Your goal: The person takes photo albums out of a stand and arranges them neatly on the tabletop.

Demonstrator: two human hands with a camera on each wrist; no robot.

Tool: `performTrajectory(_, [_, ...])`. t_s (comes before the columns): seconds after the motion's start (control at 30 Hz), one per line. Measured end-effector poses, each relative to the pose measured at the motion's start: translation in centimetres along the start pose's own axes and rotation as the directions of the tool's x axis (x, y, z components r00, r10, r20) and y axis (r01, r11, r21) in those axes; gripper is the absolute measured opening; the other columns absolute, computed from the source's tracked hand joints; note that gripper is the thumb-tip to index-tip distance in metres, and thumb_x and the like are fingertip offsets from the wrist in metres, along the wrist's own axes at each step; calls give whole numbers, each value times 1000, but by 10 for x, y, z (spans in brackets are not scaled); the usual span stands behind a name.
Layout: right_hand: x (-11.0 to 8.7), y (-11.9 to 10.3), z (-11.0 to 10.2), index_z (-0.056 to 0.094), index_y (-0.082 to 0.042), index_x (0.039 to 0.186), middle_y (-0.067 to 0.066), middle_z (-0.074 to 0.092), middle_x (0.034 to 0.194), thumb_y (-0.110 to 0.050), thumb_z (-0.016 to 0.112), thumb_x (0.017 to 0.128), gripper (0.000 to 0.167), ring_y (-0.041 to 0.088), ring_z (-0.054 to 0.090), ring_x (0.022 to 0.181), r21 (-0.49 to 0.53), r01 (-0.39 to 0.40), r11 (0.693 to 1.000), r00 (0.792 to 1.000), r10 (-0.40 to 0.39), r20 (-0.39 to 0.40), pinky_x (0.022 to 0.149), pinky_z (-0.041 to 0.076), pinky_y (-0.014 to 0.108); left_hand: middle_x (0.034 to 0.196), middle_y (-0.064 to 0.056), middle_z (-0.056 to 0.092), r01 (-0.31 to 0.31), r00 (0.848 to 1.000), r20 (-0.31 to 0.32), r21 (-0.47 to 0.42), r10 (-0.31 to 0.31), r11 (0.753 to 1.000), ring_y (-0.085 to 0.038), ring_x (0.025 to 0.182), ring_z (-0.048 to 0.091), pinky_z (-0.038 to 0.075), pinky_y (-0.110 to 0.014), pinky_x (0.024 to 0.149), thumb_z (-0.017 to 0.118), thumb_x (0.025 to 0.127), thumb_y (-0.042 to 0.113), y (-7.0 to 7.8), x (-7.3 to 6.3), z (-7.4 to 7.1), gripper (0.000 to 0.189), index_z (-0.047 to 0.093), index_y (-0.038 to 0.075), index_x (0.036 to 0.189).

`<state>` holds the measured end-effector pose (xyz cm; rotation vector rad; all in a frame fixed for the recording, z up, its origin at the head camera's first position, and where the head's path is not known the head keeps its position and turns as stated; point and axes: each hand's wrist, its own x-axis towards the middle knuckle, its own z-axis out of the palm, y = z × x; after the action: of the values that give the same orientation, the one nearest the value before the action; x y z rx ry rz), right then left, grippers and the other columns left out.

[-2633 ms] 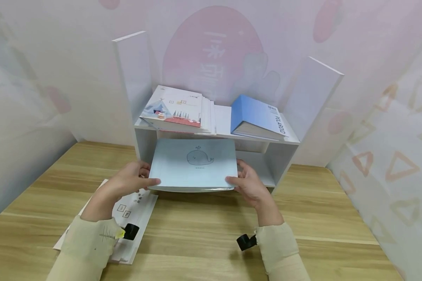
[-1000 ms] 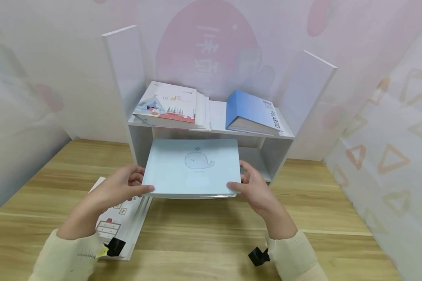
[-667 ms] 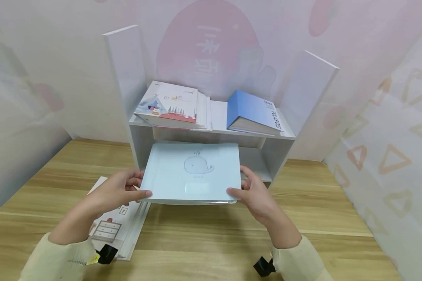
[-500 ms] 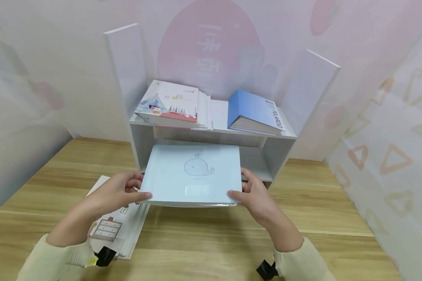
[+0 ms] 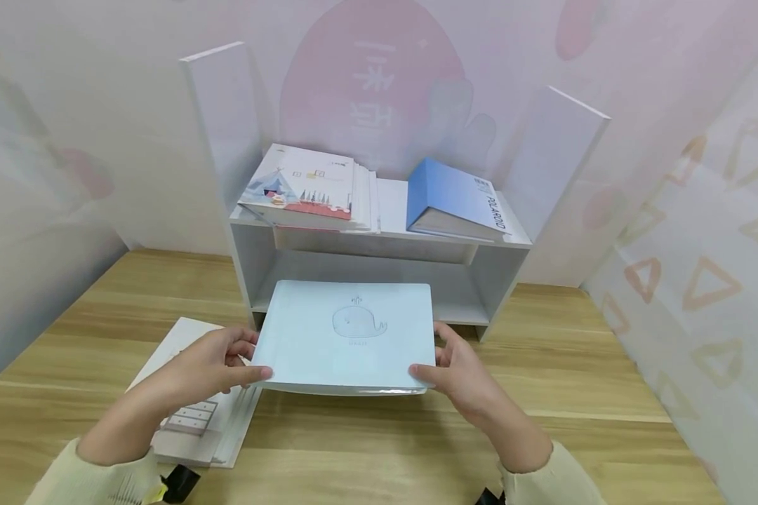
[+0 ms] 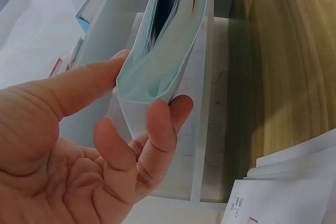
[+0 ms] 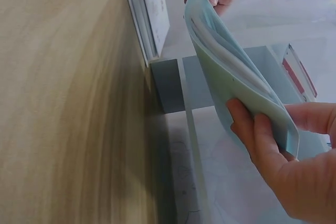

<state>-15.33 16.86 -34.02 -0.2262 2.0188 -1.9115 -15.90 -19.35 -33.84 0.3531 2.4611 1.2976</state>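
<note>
A light blue folder (image 5: 347, 333) with a whale drawn on its cover is held level in front of the shelf in the head view. My left hand (image 5: 215, 361) pinches its left edge, thumb on top and fingers beneath. At the opposite edge, my right hand (image 5: 457, 368) holds it the same way. The left wrist view looks into the end of the folder (image 6: 152, 77), where sheets show between the covers. In the right wrist view the folder (image 7: 231, 66) is clear of the table, its pages slightly parted along one side.
Behind the folder stands a white two-tier shelf (image 5: 457, 294). Its upper board bears a stack of illustrated books (image 5: 309, 186) at left and a blue POLAROID binder (image 5: 457, 196) at right. White booklets (image 5: 227, 435) lie on the wooden table (image 5: 354, 456) under my left forearm.
Both hands have drawn the folder out of the shelf's lower compartment and toward me. The compartment's floor now shows behind it. The books above have stayed put.
</note>
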Motion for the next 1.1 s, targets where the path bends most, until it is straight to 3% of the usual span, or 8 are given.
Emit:
performTrajectory(0.27, [-4,8,2,22,6,147,30,61,126,6,60,92,66,19,69,98,-21,-12,1000,999,13,41,89,56,31,106,-11,69,-10,1000,21,40,9,999,-18,77,64,50,-29,62,76,88,26,-6,-1,2,70,41,-14,134])
performTrajectory(0.7, [-7,21,7,19,6,149,20,67,114,3,64,91,74,16,66,91,-43,-69,997,996,71,54,85,54,30,92,-8,62,7,995,100,6,-8,1000,-20,73,64,48,-27,58,74,90,23,-19,-6,7,61,43,-15,126])
performTrajectory(0.97, [-8,27,13,17,7,150,20,68,108,3,65,90,77,17,65,90,-81,-94,992,994,97,46,85,54,31,75,-4,54,-25,990,138,34,20,999,-18,65,60,45,-26,55,74,89,23,-26,-7,10,35,50,-2,98])
performTrajectory(1.1, [-8,31,16,20,9,148,21,69,109,5,64,89,74,19,67,92,-81,-91,993,994,95,51,87,55,32,75,-3,51,5,989,147,23,-9,1000,-20,67,61,45,-26,55,75,88,22,-30,-9,10,36,50,-2,98])
